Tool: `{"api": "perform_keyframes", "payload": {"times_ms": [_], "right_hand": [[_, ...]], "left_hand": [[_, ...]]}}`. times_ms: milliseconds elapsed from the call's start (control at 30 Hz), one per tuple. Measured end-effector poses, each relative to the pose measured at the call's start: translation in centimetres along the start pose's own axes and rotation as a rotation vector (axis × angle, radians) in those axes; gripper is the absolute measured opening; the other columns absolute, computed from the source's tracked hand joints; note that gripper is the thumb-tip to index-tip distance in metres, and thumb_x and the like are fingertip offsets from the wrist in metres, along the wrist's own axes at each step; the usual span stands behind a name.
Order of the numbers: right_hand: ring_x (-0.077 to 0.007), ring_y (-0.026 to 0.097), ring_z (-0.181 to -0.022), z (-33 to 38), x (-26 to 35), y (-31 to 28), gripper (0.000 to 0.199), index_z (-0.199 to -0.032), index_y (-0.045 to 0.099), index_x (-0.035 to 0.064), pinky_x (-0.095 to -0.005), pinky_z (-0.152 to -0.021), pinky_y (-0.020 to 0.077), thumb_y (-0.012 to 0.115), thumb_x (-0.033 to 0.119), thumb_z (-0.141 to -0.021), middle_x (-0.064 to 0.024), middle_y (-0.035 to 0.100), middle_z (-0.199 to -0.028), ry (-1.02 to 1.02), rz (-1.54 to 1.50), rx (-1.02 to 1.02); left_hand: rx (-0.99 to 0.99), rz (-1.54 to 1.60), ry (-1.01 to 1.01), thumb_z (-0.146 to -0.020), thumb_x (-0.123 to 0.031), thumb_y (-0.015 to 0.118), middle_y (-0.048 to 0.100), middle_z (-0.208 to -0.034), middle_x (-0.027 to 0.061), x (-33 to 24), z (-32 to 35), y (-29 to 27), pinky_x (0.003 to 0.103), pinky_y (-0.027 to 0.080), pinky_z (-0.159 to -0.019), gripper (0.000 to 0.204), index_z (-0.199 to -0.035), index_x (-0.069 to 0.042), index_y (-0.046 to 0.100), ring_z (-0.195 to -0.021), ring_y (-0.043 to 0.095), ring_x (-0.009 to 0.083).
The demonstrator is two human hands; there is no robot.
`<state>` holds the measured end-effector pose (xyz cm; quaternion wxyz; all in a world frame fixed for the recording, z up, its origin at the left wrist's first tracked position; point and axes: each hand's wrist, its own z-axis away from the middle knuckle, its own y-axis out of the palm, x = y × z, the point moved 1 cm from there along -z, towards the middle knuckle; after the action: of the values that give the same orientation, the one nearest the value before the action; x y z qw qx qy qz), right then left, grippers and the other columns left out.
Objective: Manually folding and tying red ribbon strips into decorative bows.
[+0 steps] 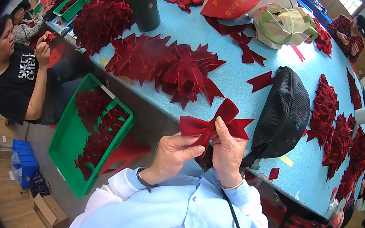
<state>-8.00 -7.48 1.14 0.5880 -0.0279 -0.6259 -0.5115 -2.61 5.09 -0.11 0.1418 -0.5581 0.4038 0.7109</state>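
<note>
A dark red velvet bow (199, 126) is held up in front of me, just off the near edge of the table. My left hand (177, 151) pinches its lower left part between thumb and fingers. My right hand (227, 149) grips it from the right, the thumb pressed on the centre of the bow. The fingers behind the bow are partly hidden. Beyond my hands lies a heap of finished-looking red bows (183, 71) on the light blue table (235, 84).
A black mesh bag (284, 112) lies right of my hands. Further back stand a dark bottle (142, 1), a red paper bag (231, 2) and a cloth tote (282, 28). At my left is a green crate (64, 145) holding red bows. Nearby, a person in black (20, 73) works.
</note>
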Motion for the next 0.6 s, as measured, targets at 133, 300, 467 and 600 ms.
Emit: {"api": "perform_keyframes", "payload": {"times_ms": [133, 300, 467, 600], "right_hand": [[-0.0150, 0.063, -0.074, 0.0, 0.0, -0.2, 0.011, -0.093, 0.062, -0.0001, -0.0284, -0.066, 0.0504, 0.062, 0.008, -0.086, -0.0085, 0.066, -0.087, 0.053, 0.019, -0.014], [-0.0155, 0.063, -0.074, -0.3, -0.1, -0.4, 0.010, -0.092, 0.061, -0.0001, -0.0288, -0.066, 0.0508, 0.061, 0.008, -0.086, -0.0086, 0.066, -0.087, 0.081, 0.028, -0.023], [-0.0158, 0.063, -0.073, -0.5, -0.2, -0.5, 0.010, -0.092, 0.061, -0.0003, -0.0289, -0.065, 0.0513, 0.061, 0.008, -0.086, -0.0087, 0.066, -0.086, 0.095, -0.033, 0.020], [-0.0161, 0.063, -0.073, -0.5, 0.4, 0.3, 0.012, -0.092, 0.061, -0.0010, -0.0292, -0.065, 0.0516, 0.061, 0.009, -0.086, -0.0090, 0.066, -0.086, 0.097, -0.065, 0.010]], "left_hand": [[-0.007, -0.042, 0.008, -0.082, -0.005, 0.066, 0.064, -0.102, 0.0040, 0.2, -0.2, 0.0, 0.022, 0.047, -0.081, 0.030, -0.112, -0.001, 0.062, -0.091, 0.057, 0.0093], [0.041, -0.021, -0.012, -0.082, -0.007, 0.066, 0.064, -0.103, 0.0043, 0.8, -0.4, -0.5, 0.022, 0.047, -0.080, 0.035, -0.115, -0.002, 0.059, -0.091, 0.057, 0.0088], [0.080, 0.042, -0.050, -0.082, -0.007, 0.066, 0.064, -0.102, 0.0047, 1.3, -0.6, -0.7, 0.023, 0.047, -0.079, 0.040, -0.120, -0.003, 0.056, -0.091, 0.057, 0.0089], [0.097, 0.035, -0.041, -0.082, -0.008, 0.067, 0.064, -0.102, 0.0046, 1.8, -0.9, -0.9, 0.023, 0.048, -0.078, 0.041, -0.121, -0.003, 0.055, -0.090, 0.057, 0.0091]]}}
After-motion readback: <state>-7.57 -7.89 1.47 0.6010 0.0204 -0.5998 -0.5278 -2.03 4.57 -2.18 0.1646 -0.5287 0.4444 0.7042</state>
